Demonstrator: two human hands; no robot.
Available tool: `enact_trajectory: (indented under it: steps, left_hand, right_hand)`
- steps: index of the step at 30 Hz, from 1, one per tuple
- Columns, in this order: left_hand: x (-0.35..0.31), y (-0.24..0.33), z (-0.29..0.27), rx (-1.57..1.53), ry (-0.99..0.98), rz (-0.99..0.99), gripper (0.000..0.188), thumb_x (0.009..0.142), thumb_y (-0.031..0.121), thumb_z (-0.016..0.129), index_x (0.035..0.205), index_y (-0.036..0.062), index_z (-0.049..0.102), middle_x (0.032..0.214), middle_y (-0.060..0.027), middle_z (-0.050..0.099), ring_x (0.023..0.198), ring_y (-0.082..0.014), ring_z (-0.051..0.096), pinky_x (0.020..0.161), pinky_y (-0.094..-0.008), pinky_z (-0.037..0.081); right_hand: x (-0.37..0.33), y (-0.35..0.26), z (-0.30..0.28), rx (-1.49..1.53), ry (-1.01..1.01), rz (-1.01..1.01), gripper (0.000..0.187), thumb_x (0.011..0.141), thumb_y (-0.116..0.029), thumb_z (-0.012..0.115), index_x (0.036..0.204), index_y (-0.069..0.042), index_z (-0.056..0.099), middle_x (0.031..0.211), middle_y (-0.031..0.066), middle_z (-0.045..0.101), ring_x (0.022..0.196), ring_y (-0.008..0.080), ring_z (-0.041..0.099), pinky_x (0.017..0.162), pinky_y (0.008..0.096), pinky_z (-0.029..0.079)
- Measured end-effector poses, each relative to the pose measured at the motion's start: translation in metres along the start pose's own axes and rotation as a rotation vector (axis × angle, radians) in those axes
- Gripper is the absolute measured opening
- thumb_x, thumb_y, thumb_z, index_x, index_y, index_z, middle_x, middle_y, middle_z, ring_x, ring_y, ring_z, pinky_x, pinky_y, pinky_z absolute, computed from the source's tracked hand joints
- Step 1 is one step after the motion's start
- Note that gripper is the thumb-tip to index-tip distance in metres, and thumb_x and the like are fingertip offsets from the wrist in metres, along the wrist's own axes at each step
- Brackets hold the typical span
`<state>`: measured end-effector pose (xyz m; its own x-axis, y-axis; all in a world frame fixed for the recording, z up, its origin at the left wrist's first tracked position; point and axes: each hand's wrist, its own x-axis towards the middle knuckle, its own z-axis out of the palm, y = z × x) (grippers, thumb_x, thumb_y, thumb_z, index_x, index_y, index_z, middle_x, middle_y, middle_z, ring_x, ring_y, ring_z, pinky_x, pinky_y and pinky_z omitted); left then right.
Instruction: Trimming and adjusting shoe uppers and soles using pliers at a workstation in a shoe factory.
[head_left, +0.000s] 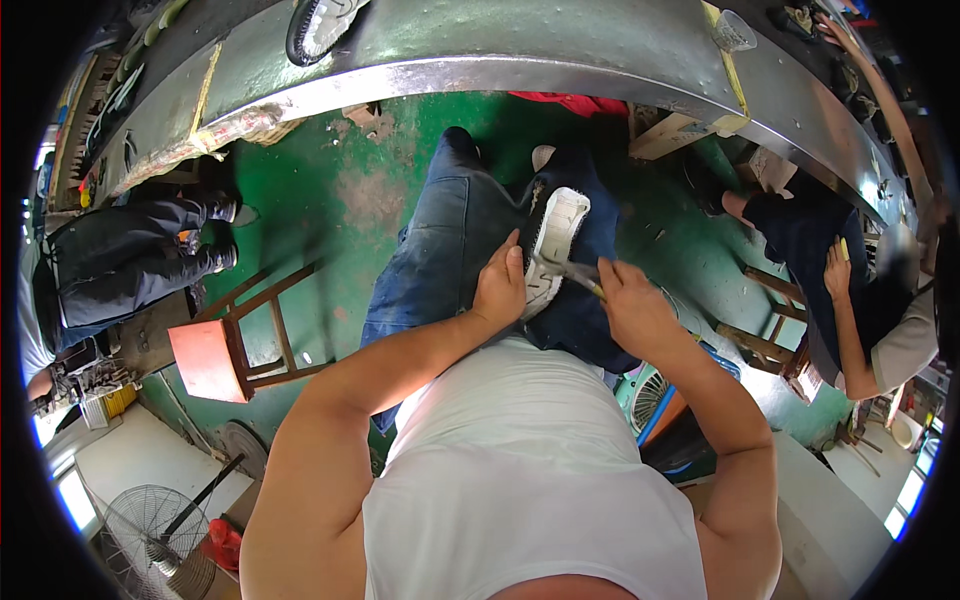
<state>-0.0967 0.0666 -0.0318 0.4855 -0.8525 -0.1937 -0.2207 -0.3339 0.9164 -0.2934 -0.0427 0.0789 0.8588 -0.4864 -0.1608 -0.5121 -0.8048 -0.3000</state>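
Shoe [549, 250], pale underside up, over our right thigh [598, 225]: our left hand [500, 285] grips its side, our right hand [632, 305] closes round a metal tool [568, 269].
We do this best, we judge, by bracing the shoe firmly, keeping the left hand clear of the tool's head, and working evenly along the rim. Far right on the metal bench [480, 45], a clear plastic cup [735, 30] sits by a yellow strip [727, 62]; we cannot tell what it holds. Near left, beside the fan [150, 520], what looks like a red bag [222, 545] hides any contents.
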Motion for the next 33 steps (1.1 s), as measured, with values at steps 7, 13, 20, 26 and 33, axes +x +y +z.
enact_trajectory:
  steps: [7, 13, 20, 26, 33]
  left_hand:
    - [-0.001, 0.011, -0.010, 0.329, -0.174, 0.332, 0.052, 0.103, 0.024, 0.045, 0.152, 0.0091, 0.037, 0.159, -0.0252, 0.021, 0.142, -0.0435, 0.033, 0.111, -0.0428, 0.039]
    - [0.005, 0.023, -0.020, 0.563, -0.338, 0.443, 0.054, 0.100, 0.021, 0.051, 0.151, 0.0154, 0.039, 0.158, -0.0280, 0.019, 0.139, -0.0470, 0.037, 0.110, -0.0445, 0.041]
    - [0.018, 0.057, -0.028, 0.655, -0.474, 0.336, 0.058, 0.099, 0.028, 0.052, 0.154, 0.0202, 0.034, 0.158, -0.0316, 0.015, 0.136, -0.0493, 0.041, 0.104, -0.0452, 0.047]
    - [0.008, 0.037, -0.038, 0.471, -0.486, 0.224, 0.066, 0.099, 0.033, 0.054, 0.155, 0.0121, 0.028, 0.158, -0.0322, 0.018, 0.133, -0.0469, 0.045, 0.107, -0.0428, 0.044]
    - [0.014, 0.036, -0.042, 0.221, -0.455, -0.094, 0.084, 0.093, 0.033, 0.066, 0.155, 0.0000, 0.021, 0.149, -0.0297, 0.041, 0.137, -0.0379, 0.044, 0.113, -0.0367, 0.037]
  right_hand:
    - [0.004, 0.035, 0.037, 0.121, 0.007, 0.113, 0.035, 0.087, -0.014, 0.064, 0.119, -0.002, 0.057, 0.101, 0.0164, 0.064, 0.093, 0.0342, 0.066, 0.079, 0.0428, 0.056]
    - [-0.004, 0.051, 0.016, 0.356, -0.295, 0.170, 0.034, 0.091, -0.019, 0.063, 0.118, -0.001, 0.056, 0.096, 0.0219, 0.066, 0.089, 0.0397, 0.066, 0.082, 0.0476, 0.052]
    - [0.017, 0.023, -0.017, 0.535, -0.069, 0.269, 0.034, 0.098, -0.029, 0.056, 0.115, 0.000, 0.055, 0.091, 0.0251, 0.067, 0.093, 0.0427, 0.064, 0.081, 0.0498, 0.050]
    - [0.034, 0.027, 0.005, 0.329, -0.162, 0.314, 0.039, 0.101, -0.039, 0.050, 0.108, -0.001, 0.055, 0.091, 0.0236, 0.067, 0.088, 0.0444, 0.064, 0.077, 0.0507, 0.050]
    - [0.013, 0.007, 0.009, 0.454, -0.081, 0.173, 0.039, 0.101, -0.038, 0.050, 0.103, 0.000, 0.058, 0.089, 0.0241, 0.068, 0.085, 0.0455, 0.065, 0.075, 0.0502, 0.051]
